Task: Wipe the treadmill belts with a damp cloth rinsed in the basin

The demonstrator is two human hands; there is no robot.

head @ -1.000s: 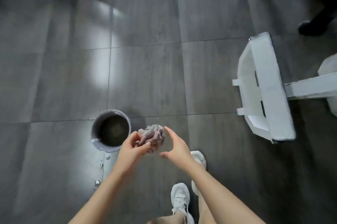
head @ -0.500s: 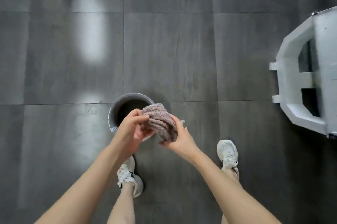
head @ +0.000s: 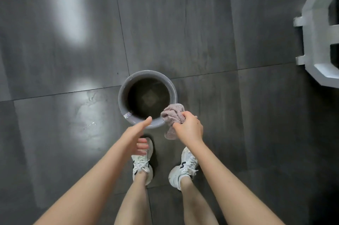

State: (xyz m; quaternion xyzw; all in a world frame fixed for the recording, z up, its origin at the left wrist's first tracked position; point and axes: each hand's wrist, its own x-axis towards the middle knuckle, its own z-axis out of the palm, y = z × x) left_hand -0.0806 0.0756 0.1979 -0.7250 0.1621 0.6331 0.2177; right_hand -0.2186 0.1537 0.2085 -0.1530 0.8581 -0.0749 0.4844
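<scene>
A round grey basin [head: 122, 96] holding dark water stands on the dark tiled floor straight ahead of my feet. My right hand [head: 189, 127] grips a crumpled pinkish cloth [head: 172, 114] just over the basin's near right rim, one end of it hanging down. My left hand [head: 137, 135] holds nothing, its fingers loose and the thumb stretched toward the basin's near rim. No treadmill belt is in view.
A white machine frame [head: 317, 28] juts in at the right edge. My two white sneakers [head: 142, 162] stand just behind the basin. Wet patches and droplets [head: 88, 120] mark the tile left of the basin.
My left hand has let go of the cloth, and my right hand alone now holds it. The view has tilted down and closer over the basin; the white frame has slid toward the right edge.
</scene>
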